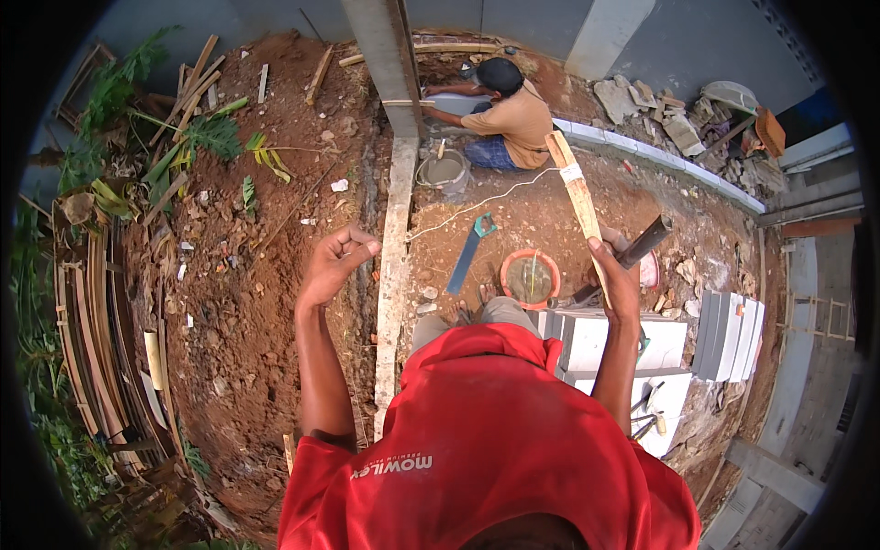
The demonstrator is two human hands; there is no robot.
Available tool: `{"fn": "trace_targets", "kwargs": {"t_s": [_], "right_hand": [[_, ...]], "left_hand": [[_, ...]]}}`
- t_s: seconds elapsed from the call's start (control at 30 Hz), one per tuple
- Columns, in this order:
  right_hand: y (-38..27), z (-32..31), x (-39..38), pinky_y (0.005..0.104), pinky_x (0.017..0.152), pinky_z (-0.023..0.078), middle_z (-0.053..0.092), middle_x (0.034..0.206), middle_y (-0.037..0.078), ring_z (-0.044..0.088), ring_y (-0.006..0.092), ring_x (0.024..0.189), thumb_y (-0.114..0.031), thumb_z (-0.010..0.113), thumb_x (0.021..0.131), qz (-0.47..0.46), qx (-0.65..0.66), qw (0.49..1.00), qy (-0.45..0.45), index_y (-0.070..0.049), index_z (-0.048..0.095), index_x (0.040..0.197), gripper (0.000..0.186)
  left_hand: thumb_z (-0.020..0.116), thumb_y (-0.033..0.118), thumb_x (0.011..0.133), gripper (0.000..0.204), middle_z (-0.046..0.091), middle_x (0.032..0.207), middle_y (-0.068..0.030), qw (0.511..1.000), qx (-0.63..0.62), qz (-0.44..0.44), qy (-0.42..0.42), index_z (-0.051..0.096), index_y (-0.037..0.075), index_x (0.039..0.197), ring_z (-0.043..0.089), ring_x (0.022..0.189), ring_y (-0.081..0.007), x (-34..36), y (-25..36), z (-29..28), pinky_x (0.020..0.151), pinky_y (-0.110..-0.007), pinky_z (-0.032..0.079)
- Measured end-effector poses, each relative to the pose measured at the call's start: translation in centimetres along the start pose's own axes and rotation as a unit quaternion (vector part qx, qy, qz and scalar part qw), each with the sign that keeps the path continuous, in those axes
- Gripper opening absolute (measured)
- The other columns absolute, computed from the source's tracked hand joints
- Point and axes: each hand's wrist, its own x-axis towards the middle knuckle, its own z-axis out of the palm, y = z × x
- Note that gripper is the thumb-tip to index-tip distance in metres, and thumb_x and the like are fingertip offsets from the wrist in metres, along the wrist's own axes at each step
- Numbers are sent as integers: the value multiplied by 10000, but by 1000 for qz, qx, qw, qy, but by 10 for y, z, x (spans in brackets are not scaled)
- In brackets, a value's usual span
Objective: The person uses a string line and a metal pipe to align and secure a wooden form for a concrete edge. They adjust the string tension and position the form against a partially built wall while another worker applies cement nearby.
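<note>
My right hand (619,280) is closed around a flat wooden stick (579,197), which points up and away from me. White string (495,197) is wound near the stick's far end and runs leftward in a slack curve toward my left hand (337,264). That hand is raised beside the concrete beam, thumb and forefinger pinched where the string leads; its very end blends into the pale beam. A dark bar (647,240) crosses by my right hand, and I cannot tell whether the hand grips it too. Below the string lies a handsaw (469,257) with a green handle.
A co-worker (518,119) crouches ahead by a concrete post (380,55) and a grey bucket (445,172). An orange tub (531,279) stands near my feet. Pale blocks (729,335) are stacked right. A low concrete beam (394,302) divides the soil; planks (92,339) lie left.
</note>
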Motion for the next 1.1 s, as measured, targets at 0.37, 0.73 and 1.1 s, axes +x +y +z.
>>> {"fn": "trace_targets", "kwargs": {"t_s": [0.37, 0.73, 1.1], "right_hand": [[-20, 24, 13, 257, 504, 372, 497, 677, -18, 447, 73, 527, -188, 695, 986, -70, 212, 975, -3, -4, 563, 1237, 339], [-21, 15, 12, 253, 491, 350, 445, 639, -45, 369, 62, 493, -248, 684, 1007, -78, 257, 961, 57, -130, 564, 947, 178], [-25, 1, 8, 276, 516, 351, 405, 640, -51, 373, 75, 507, -262, 686, 1005, -93, 278, 945, 143, -151, 567, 894, 196]], "left_hand": [[763, 191, 955, 117, 534, 713, 105, 995, -12, -69, 68, 731, 92, 903, 388, 605, -36, -42, -61, 7, 594, -243, 322], [797, 204, 924, 103, 610, 732, 75, 983, -125, -125, 50, 755, 119, 883, 452, 638, -18, -57, -54, -9, 585, -216, 323], [803, 202, 915, 117, 666, 805, 42, 991, -63, -114, 30, 760, 95, 892, 552, 749, -65, -45, -37, -1, 698, -269, 438]]}}
